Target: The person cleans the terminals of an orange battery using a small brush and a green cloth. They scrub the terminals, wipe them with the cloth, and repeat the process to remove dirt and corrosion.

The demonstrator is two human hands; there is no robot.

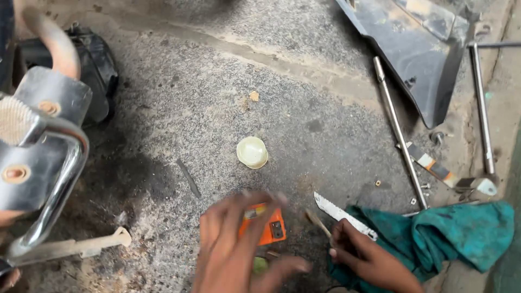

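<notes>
Reaching down over a gritty concrete floor [217,92], the left hand [239,249] spreads its blurred fingers wide above a small orange box-shaped part [268,225], gripping nothing that can be made out. The orange part lies flat on the floor at the bottom centre, partly hidden by the fingers; it has a bright orange casing, a small dark square fitting at its right corner and a pale strip along its upper edge. A greenish round bit [260,265] shows just below it, under the palm.

The right hand [363,255] sits just right of the orange part, fingers curled closed around a thin brownish stick [319,224] that slants up and to the left. Beside it a short saw blade [343,215] with a toothed edge rests on a crumpled teal rag [450,233].

Farther up the floor sits a cream round cap [252,152], well apart from both hands. A long metal rod [399,133] lies slantwise at the right, near a dark plastic panel [418,59]. Chromed tubing [49,201] of a machine fills the left edge.
</notes>
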